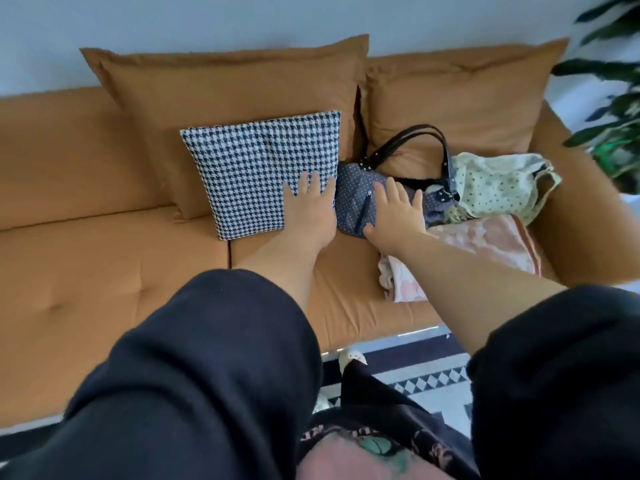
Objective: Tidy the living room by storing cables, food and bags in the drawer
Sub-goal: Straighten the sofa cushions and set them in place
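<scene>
So the blue dotted bag [351,197] is sitting on the orange sofa [104,271], toward the right end, wedged right up against the houndstooth cushion [256,174] on its left. Its dark handles [408,133] are arching up toward the far side, in front of the right-hand back cushion [460,95].

The right hand [394,216] is lying flat on top of the blue bag with fingers spread and the thumb sticking out along the bag's near edge; it's pressing, not pinching anything. The left hand [311,206] is resting on the near right corner of the houndstooth cushion, fingers straight and fairly close together, right at the seam where cushion and bag are meeting. Can't tell if it's actually touching the bag.

Just right of the blue bag, a pale green dotted bag [498,188] is slumping against it, and a pink cloth [485,240] is lying in front of that, nearer the sofa's edge. Some plant leaves [616,109] are poking in at far right, and a patterned rug [429,379] is showing on the floor.
</scene>
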`<state>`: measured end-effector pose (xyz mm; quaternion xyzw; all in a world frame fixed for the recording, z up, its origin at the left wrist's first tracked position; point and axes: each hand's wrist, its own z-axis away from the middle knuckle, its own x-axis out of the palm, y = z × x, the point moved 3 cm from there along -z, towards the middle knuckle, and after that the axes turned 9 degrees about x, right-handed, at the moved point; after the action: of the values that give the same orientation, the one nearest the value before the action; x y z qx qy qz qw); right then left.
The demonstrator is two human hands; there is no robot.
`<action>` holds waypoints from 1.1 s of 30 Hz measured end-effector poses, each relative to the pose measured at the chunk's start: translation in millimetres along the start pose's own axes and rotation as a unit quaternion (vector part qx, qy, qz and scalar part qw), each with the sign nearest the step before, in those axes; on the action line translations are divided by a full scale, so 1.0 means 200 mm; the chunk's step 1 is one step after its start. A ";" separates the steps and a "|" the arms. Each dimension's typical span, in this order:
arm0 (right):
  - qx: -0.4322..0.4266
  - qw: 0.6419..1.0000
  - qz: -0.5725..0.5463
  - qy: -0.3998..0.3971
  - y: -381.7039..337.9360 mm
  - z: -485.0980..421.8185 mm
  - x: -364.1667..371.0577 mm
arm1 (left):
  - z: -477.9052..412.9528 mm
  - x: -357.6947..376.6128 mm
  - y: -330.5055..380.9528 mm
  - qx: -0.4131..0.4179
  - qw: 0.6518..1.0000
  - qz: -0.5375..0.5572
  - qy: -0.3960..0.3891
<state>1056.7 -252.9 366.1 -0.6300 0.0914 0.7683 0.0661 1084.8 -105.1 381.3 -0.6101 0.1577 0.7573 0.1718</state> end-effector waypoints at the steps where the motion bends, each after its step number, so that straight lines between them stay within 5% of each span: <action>1: 0.018 1.000 -0.005 -0.009 0.06 0.05 0.03 | 0.01 0.02 0.07 0.018 1.000 -0.002 -0.009; 12: 0.216 0.972 -0.057 -0.077 0.91 0.62 0.33 | 0.02 0.22 1.05 0.213 0.973 -0.056 -0.077; 25: 0.406 0.894 -0.128 -0.137 2.08 1.41 0.81 | 0.25 0.55 2.52 0.381 0.905 -0.124 -0.143; 33: 0.531 0.813 -0.194 -0.137 2.66 1.92 1.00 | 0.45 0.69 3.35 0.540 0.814 -0.135 -0.166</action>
<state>534.7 -689.1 274.2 -0.3897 0.3507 0.6500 0.5502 676.6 -653.6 283.8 -0.2996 0.4262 0.6091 0.5980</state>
